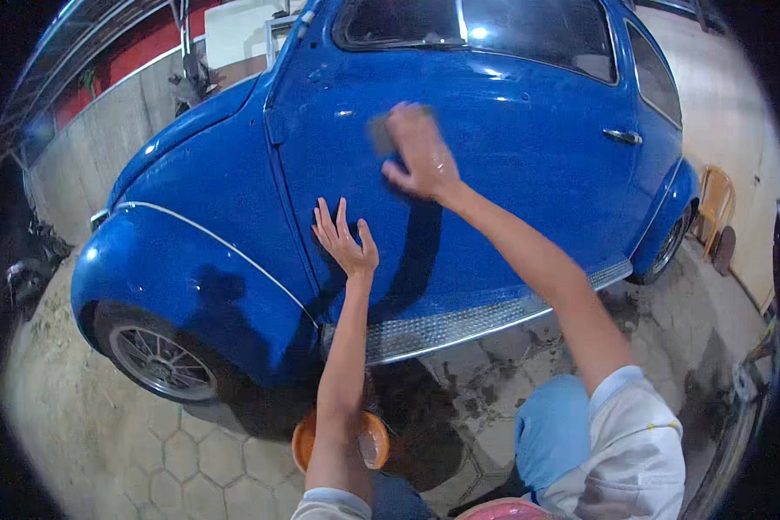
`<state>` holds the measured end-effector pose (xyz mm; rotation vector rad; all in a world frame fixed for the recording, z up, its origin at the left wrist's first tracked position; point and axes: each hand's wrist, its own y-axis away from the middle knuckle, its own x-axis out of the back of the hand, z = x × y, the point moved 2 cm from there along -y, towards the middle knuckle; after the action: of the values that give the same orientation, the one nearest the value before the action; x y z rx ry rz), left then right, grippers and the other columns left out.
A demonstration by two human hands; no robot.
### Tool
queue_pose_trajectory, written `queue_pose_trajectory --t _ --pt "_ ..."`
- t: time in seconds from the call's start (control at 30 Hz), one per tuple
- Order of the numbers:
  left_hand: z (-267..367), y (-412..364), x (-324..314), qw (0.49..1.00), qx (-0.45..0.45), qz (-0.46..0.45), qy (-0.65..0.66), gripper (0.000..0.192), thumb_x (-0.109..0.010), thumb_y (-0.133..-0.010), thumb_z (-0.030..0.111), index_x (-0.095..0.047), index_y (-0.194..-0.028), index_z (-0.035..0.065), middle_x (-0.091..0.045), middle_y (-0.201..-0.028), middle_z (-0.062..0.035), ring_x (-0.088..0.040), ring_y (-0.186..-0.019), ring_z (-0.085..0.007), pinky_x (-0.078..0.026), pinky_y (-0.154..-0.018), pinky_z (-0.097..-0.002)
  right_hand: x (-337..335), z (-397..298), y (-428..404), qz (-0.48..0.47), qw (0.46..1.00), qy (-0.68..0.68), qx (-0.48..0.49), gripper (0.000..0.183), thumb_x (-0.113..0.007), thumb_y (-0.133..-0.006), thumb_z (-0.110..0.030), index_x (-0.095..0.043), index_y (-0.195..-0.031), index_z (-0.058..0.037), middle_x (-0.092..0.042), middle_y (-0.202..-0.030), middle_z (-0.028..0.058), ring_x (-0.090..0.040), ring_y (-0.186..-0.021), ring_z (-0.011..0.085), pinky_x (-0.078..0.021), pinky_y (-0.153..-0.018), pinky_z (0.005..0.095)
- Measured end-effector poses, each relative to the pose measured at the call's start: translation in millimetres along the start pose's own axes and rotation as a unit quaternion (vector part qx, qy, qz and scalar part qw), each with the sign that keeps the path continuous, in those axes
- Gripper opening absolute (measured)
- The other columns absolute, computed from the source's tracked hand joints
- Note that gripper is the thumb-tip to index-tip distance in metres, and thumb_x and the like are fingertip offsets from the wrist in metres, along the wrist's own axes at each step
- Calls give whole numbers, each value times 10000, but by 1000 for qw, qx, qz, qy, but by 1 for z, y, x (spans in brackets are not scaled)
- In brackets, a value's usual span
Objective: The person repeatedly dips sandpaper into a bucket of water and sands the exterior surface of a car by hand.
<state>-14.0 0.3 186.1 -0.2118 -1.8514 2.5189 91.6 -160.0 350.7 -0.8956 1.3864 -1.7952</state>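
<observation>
The door (513, 195) of a blue, rounded vintage car fills the view before me. High on its panel, my right hand (422, 153) presses a greyish-tan pad (381, 133), perhaps a sponge, against the paint. Both are blurred, and the fingers partly cover the pad. Lower and to the left, my left hand (346, 237) is spread near the door's front edge with nothing in it; whether it touches the paint I cannot tell. Beneath my left forearm, and partly hidden by it, an orange basin (303, 442) with what looks like water stands on the paving.
A ribbed metal running board (455, 325) juts out below the door. The front wheel (162, 362) sits left under the fender (162, 260). Dark wet patches mark the hexagonal pavers (198, 455). A tan chair (715, 198) stands by the wall beyond the rear wheel.
</observation>
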Motion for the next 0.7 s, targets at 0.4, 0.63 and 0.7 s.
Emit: queue_pose_trajectory --t 0.4,0.63,0.7 --pt "28 -65 16 992 -93 -84 16 364 -654 -953 172 -644 -1290 37 -500 -1529 -197 -427 -1417 -419 -320 -1182 -533 62 139 -37 38 939 214 -266 869 -604 -951 -589 -400 -1554 2 -263 -1639 342 -239 -1534 504 -213 -1237 597" --pt "111 -184 -54 969 -227 -97 3 411 -657 -952 188 -620 -1338 54 -498 -1534 -180 -464 -1393 -403 -355 -1169 -518 36 89 -59 -101 995 10 4 907 -530 -951 -689 -372 -1591 -67 -268 -1687 218 -200 -1575 417 -112 -1254 624" --pt "130 -203 -75 964 -248 -97 -6 434 -653 -955 195 -607 -1364 59 -497 -1538 -176 -464 -1396 -400 -359 -1169 -518 43 108 -59 -78 994 -32 76 919 -505 -956 -712 -326 -1623 -105 -239 -1708 188 -176 -1588 398 -79 -1254 645"
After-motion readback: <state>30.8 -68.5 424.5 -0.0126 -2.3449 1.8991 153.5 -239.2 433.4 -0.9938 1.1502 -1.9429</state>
